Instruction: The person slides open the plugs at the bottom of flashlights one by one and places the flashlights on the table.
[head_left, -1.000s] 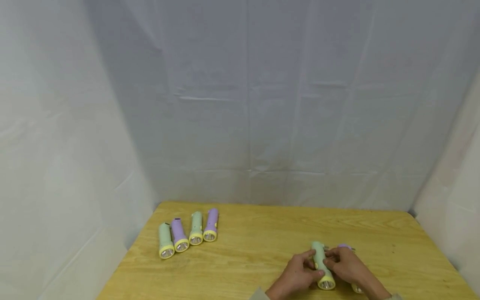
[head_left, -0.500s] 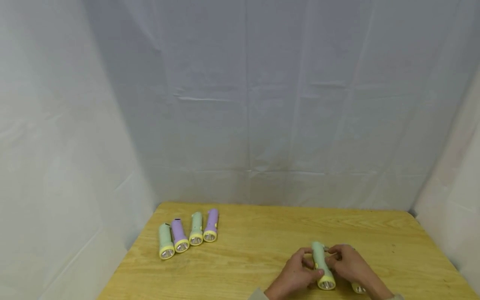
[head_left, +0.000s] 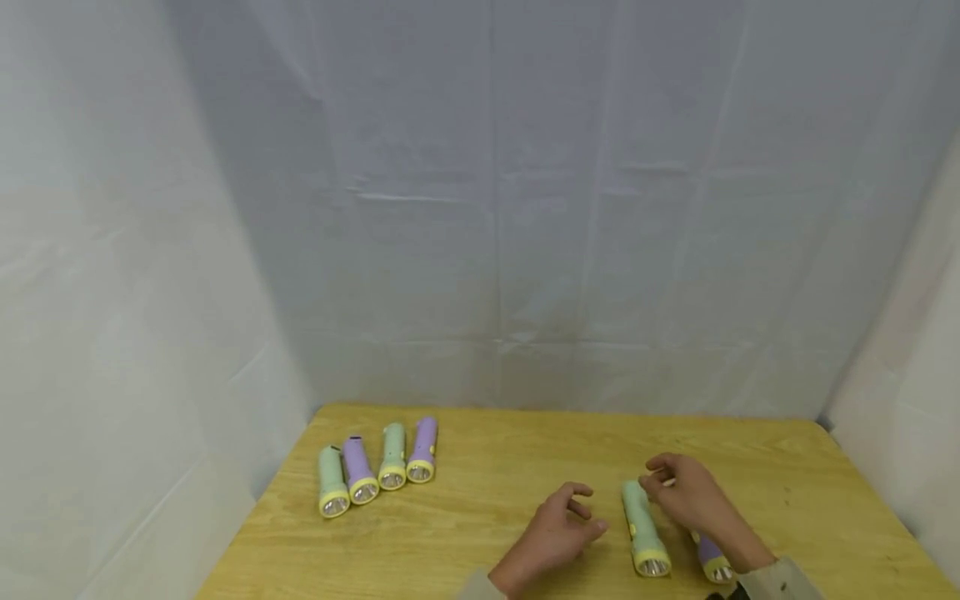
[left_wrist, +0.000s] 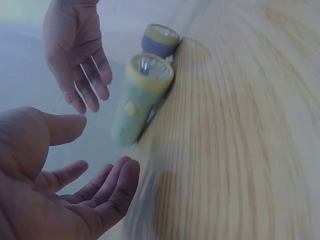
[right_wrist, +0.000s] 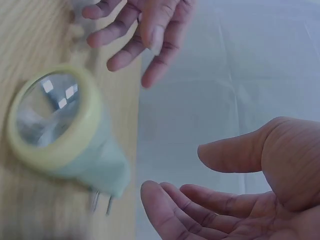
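A pale green flashlight (head_left: 643, 525) with a yellow head ring lies on the table, its lens toward the near edge. Its yellow button (left_wrist: 131, 108) shows in the left wrist view, and two metal plug prongs (right_wrist: 102, 202) stick out of its side in the right wrist view. My left hand (head_left: 555, 532) is off to its left, fingers loosely spread and holding nothing. By the tail end hovers my right hand (head_left: 688, 498), thumb and fingers apart, likewise without anything in it. A purple flashlight (head_left: 711, 557) lies to the right, partly hidden under the right forearm.
Several more flashlights lie side by side at the table's left: a green one (head_left: 330, 475), a purple one (head_left: 356, 460), another green one (head_left: 393, 450) and another purple one (head_left: 425, 442). White sheeting (head_left: 480, 250) hangs behind the wooden table (head_left: 517, 475) and on both sides.
Both hands have let go of the green flashlight, which stays in place. The left hand has moved left, the right hand up and away, uncovering more of the purple flashlight's front.
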